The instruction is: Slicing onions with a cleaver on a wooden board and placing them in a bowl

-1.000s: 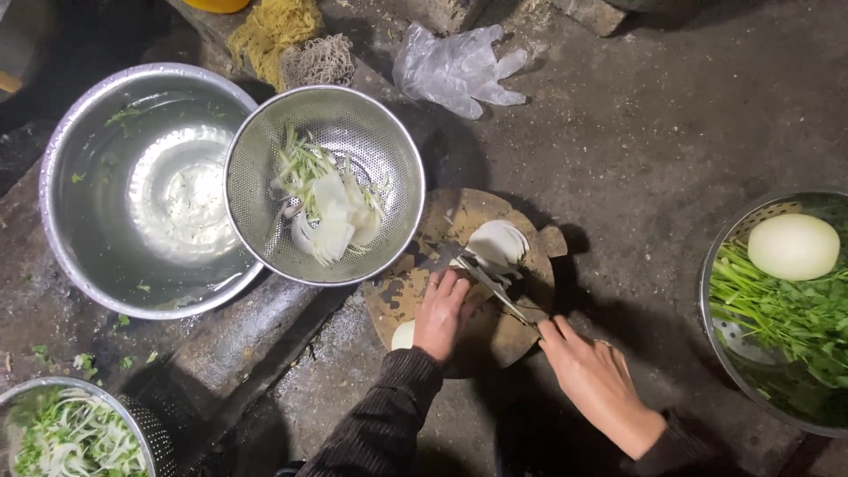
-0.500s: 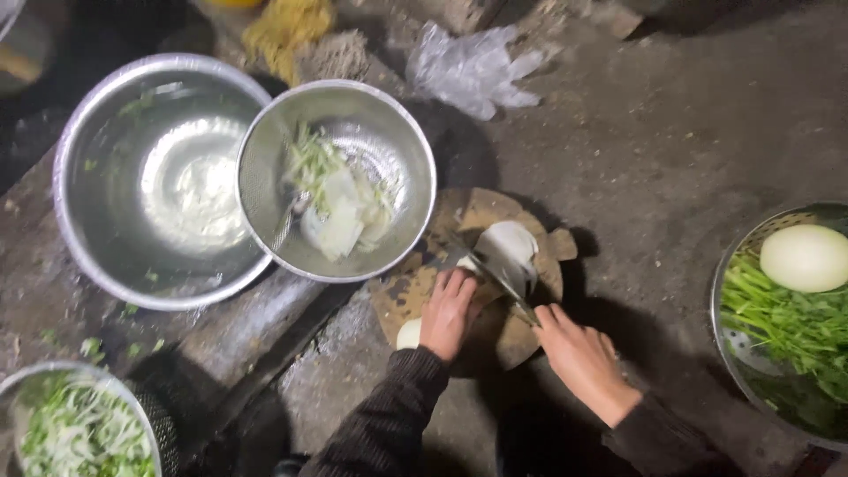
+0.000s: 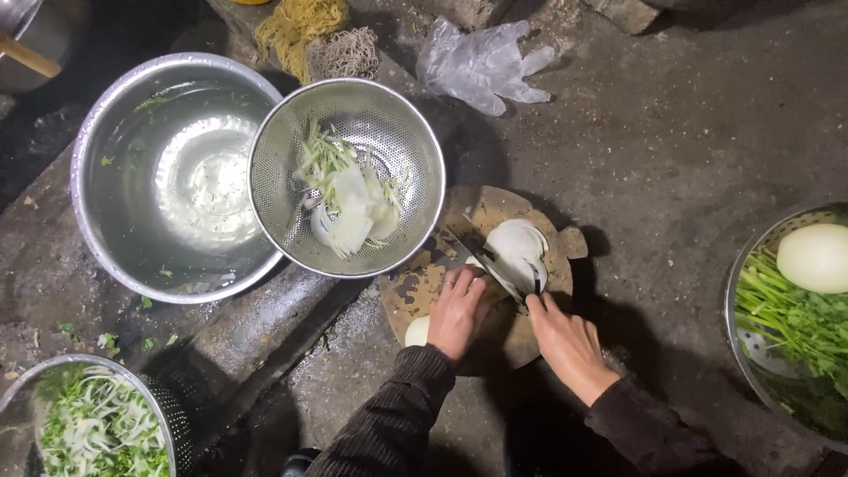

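A round wooden cutting board (image 3: 424,287) lies on the dark stone ground. A pile of white onion slices (image 3: 518,250) sits on its far side. A knife (image 3: 481,263) lies slantwise across the board beside the slices. My right hand (image 3: 568,343) grips the knife's dark handle at the near end. My left hand (image 3: 459,309) rests flat on the board, fingertips touching the near side of the blade. A white onion piece (image 3: 415,331) shows by my left wrist.
A steel colander (image 3: 415,132) holding onion and green strips leans on a large steel bowl (image 3: 115,238). A bowl of greens (image 3: 791,327) with a peeled onion (image 3: 814,256) stands at the right. A strainer of chopped greens (image 3: 97,428), a clear glove (image 3: 481,62) and scrub pads (image 3: 318,40) lie around.
My right hand has moved from the open ground up to the knife handle and closed on it. My left hand stayed on the board by the blade.
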